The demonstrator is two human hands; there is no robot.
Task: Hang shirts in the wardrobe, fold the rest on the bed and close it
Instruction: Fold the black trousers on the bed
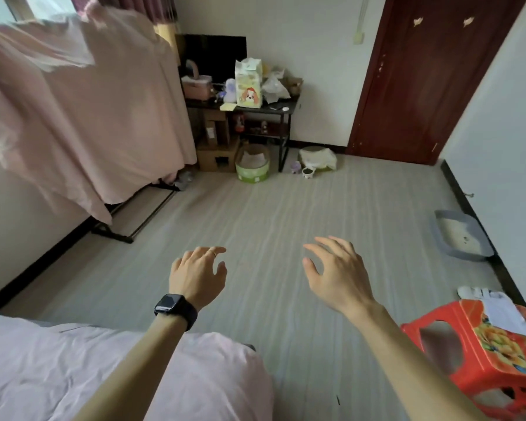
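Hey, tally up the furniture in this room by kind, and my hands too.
Hands: 2, left hand and right hand
Wardrobes: 1, pink fabric wardrobe
Beds: 1, bed
Tables: 1, dark table
Stools: 1, red stool
Total: 6

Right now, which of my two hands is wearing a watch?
Your left hand, the one nearer the pink-sheeted bed: a black square smartwatch sits on its wrist and a thin ring on one finger. The right hand is bare.
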